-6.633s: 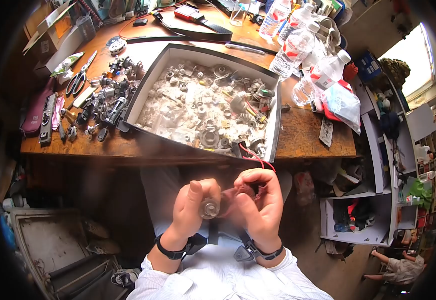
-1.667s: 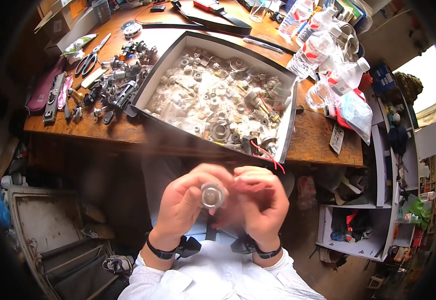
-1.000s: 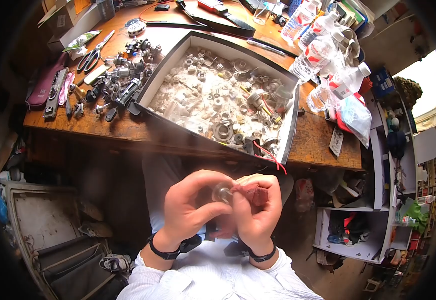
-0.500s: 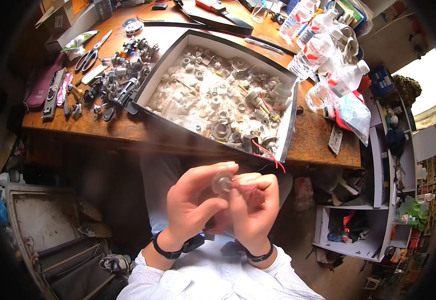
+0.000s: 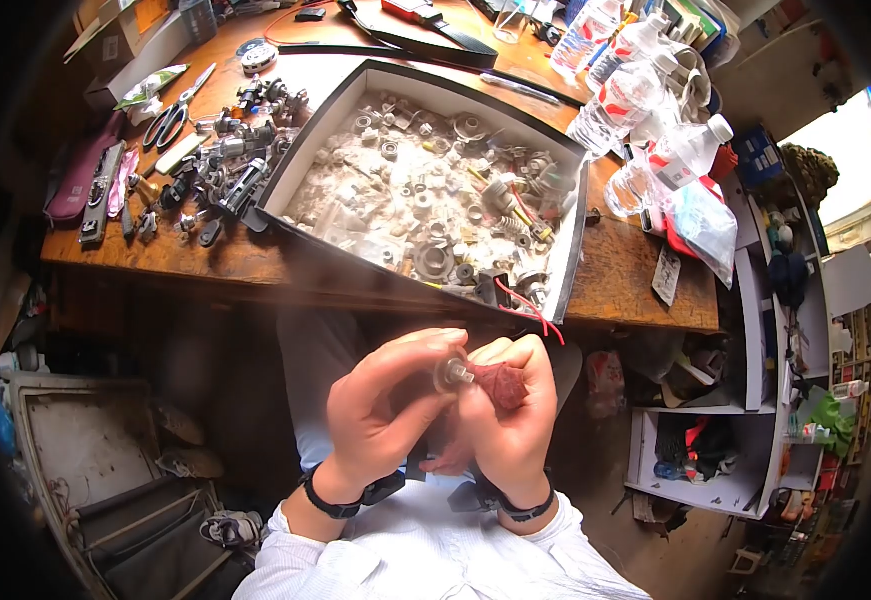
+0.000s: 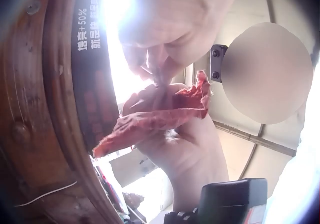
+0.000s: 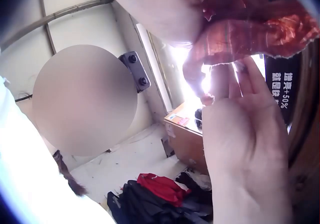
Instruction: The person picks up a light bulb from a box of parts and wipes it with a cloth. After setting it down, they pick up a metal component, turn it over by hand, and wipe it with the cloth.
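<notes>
In the head view both hands meet over the lap, just below the table's front edge. My left hand (image 5: 368, 405) holds a small, clear, round part (image 5: 451, 373) with a bright tip pointing right, between thumb and fingers. My right hand (image 5: 508, 440) pinches a crumpled reddish-brown cloth (image 5: 502, 384) right at that tip. A loose flap of the cloth hangs below the hands. In the left wrist view the cloth (image 6: 155, 121) stretches out under the fingers, its edge frayed. The right wrist view shows the cloth (image 7: 230, 41) above my left hand (image 7: 245, 139); the small part is hidden there.
A black-edged box (image 5: 581, 250) of dusty small parts stands at the table's front (image 5: 156, 255). Left of it lie a heap of metal parts (image 5: 241, 160) and scissors (image 5: 168, 125). Plastic bottles (image 5: 626, 100) stand at the right. Red wires (image 5: 531, 305) hang over the box's front edge.
Earlier the round part faced up in the left hand, apart from the cloth. Since then the hands have come together, and the part has turned its tip toward the cloth in the right hand.
</notes>
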A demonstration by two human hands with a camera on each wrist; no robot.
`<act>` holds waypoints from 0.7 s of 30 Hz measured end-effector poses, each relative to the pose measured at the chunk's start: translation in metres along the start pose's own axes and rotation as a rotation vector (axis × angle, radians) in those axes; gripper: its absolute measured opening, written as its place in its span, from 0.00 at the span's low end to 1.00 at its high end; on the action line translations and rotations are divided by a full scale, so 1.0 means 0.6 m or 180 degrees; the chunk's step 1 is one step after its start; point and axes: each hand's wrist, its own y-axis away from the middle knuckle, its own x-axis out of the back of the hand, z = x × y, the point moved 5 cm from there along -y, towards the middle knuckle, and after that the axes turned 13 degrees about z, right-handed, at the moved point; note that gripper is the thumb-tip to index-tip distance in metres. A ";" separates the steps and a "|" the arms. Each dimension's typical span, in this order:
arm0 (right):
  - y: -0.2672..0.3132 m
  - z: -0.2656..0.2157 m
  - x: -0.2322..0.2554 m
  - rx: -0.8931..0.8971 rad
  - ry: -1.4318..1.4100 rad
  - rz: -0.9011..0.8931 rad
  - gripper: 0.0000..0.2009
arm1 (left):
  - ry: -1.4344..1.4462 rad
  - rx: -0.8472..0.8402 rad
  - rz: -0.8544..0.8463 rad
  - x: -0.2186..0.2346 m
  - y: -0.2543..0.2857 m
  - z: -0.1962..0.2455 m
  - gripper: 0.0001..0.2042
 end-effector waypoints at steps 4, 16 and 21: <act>-0.003 0.001 0.001 -0.0018 -0.0011 0.0026 0.10 | -0.0013 -0.0130 -0.0010 0.000 -0.004 0.004 0.18; -0.019 -0.021 0.013 -0.0043 -0.0498 0.0285 0.08 | 0.0956 0.1242 0.0161 0.012 -0.008 -0.007 0.23; -0.020 -0.026 0.014 0.0638 -0.0214 0.0168 0.09 | 0.0880 0.1166 0.0115 0.011 -0.010 -0.006 0.24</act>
